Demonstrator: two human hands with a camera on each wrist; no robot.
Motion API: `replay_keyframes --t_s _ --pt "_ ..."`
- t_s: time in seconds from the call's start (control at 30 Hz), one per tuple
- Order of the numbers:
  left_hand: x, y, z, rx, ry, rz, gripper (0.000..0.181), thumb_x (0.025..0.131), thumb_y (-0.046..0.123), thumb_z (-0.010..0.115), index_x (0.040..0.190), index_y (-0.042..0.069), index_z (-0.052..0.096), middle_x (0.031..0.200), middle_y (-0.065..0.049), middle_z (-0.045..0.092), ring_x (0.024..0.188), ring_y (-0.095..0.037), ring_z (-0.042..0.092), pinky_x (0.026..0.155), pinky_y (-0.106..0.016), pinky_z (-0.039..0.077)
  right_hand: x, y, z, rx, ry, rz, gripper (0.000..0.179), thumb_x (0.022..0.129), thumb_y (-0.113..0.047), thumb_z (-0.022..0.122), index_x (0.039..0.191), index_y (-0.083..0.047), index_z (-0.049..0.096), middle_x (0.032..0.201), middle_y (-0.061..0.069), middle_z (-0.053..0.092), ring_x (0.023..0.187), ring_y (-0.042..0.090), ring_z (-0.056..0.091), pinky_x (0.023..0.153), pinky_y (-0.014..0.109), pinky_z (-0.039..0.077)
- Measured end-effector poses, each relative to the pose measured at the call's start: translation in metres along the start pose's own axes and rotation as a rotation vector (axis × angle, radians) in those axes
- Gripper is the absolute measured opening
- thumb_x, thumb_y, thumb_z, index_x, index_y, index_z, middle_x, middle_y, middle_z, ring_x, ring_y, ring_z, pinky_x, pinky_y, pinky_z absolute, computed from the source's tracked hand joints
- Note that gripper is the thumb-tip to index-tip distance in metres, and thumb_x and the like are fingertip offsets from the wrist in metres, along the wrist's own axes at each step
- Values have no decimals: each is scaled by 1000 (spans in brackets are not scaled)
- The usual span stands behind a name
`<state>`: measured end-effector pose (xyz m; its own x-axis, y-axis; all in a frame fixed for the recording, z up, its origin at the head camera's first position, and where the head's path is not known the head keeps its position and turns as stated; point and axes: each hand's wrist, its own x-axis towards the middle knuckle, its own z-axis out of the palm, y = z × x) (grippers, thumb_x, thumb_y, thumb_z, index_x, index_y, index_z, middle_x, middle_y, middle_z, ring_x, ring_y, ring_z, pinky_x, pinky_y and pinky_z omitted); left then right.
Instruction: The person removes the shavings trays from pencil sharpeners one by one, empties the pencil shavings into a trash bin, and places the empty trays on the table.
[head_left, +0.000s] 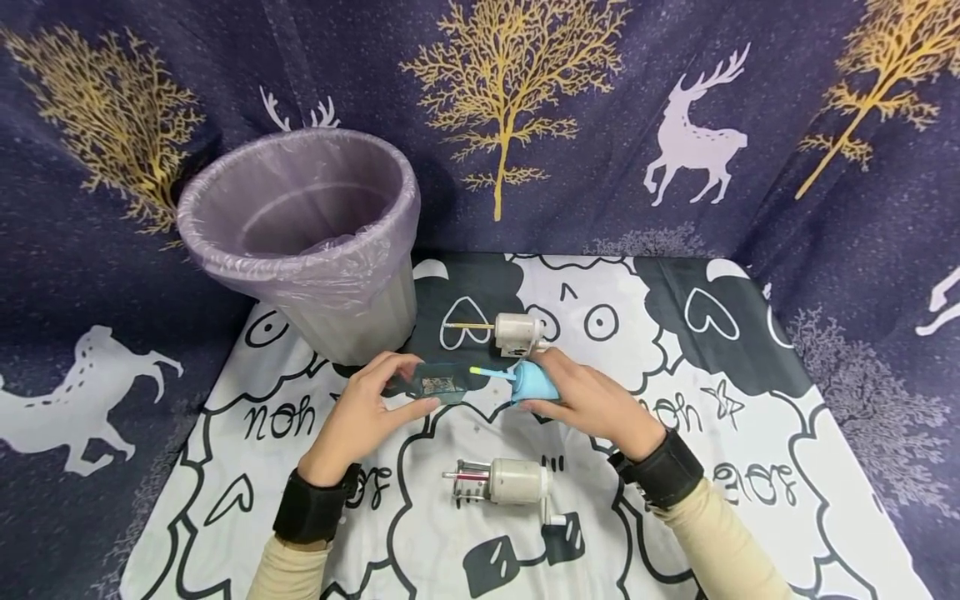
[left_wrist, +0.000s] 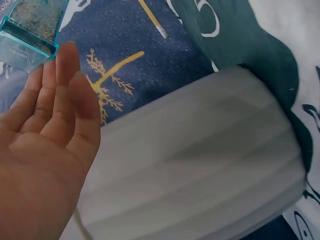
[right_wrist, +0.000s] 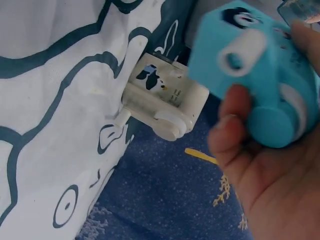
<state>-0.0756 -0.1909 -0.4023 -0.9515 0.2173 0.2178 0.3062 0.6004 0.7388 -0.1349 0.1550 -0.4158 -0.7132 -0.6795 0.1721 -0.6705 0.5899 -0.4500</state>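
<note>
Between thumb and fingers, my left hand (head_left: 363,412) holds a see-through teal shavings drawer (head_left: 442,385). Brown shavings lie inside the drawer (left_wrist: 35,22) in the left wrist view. To its right, my right hand (head_left: 596,400) grips a light-blue crank pencil sharpener (head_left: 534,382), its crank side showing in the right wrist view. A light-blue pencil (head_left: 493,373) with a yellow-green end sticks out of this sharpener toward the drawer. Drawer and sharpener are apart, both held above the table. Just behind the right hand stands a cream crank sharpener (right_wrist: 162,95) with a yellow pencil (head_left: 468,326) in it.
A second cream sharpener (head_left: 517,482) lies nearer, with a red pencil (head_left: 471,477) in its front. At the back left stands a tall bin (head_left: 348,321) with a lilac plastic liner (head_left: 360,271). A patterned cloth (head_left: 585,467) covers the table; dark curtains hang behind.
</note>
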Motion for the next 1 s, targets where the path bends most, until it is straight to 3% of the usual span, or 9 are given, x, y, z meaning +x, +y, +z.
replay_keyframes --t_s 0.27,0.47,0.87,1.0 --pt "-3 -5 -5 6 53 26 53 90 23 89 136 7 68 116 -3 66 105 -19 63 94 -48 53 10 4 15 9 -133 -7 58 101 -31 72 144 2 52 118 7 55 82 12 56 73 33 54" --pt "-3 2 -10 59 83 51 54 88 26 91 135 8 69 116 -1 66 103 -21 64 91 -47 54 15 8 25 24 -203 2 54 102 -31 71 143 0 54 118 4 54 84 12 56 76 33 55" --pt "0 25 -15 89 119 136 57 83 24 95 133 12 70 116 2 68 104 -20 66 90 -39 54 22 11 31 18 -230 16 47 99 -30 72 135 -4 58 112 2 53 78 11 53 72 32 52" --pt "1 28 -18 69 164 224 57 82 25 96 131 9 72 114 0 69 101 -18 66 90 -29 53 23 11 31 -8 -218 18 46 97 -32 73 131 -5 59 111 2 54 75 12 54 70 33 53"
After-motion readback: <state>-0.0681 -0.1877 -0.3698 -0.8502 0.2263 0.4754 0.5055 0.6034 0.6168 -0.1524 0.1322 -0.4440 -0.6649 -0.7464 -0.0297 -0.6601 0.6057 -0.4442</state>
